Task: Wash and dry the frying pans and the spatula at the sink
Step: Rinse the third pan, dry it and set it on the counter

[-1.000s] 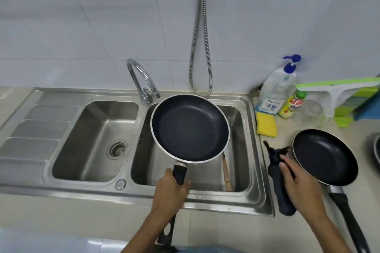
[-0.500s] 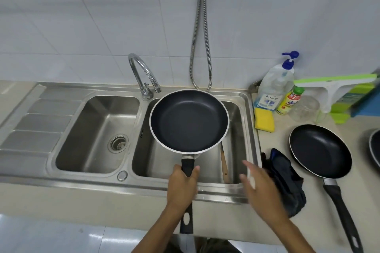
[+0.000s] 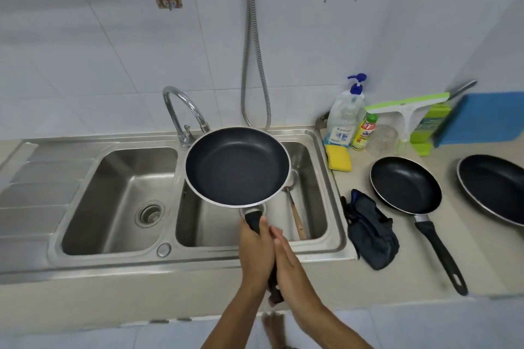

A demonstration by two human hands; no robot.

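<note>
I hold a black non-stick frying pan (image 3: 238, 166) level over the right basin of the steel sink (image 3: 113, 259). My left hand (image 3: 256, 246) grips its black handle near the pan. My right hand (image 3: 289, 261) lies flat against the handle's right side, fingers straight, touching my left hand. A spatula with a wooden handle (image 3: 296, 215) lies in the right basin, its head partly hidden by the pan. A second black pan (image 3: 405, 184) sits on the counter to the right. A third pan (image 3: 493, 187) is cut off at the right edge.
A crumpled dark cloth (image 3: 371, 232) lies on the counter between sink and second pan. A faucet (image 3: 181, 110) and a hanging metal hose (image 3: 255, 65) stand behind the sink. Soap bottle (image 3: 344, 116), yellow sponge (image 3: 338, 157), small bottle (image 3: 364, 132) and green squeegee (image 3: 405, 110) line the back right.
My right hand let go of the dark cloth on the counter and moved left to the pan handle. The pan stayed over the right basin in my left hand.
</note>
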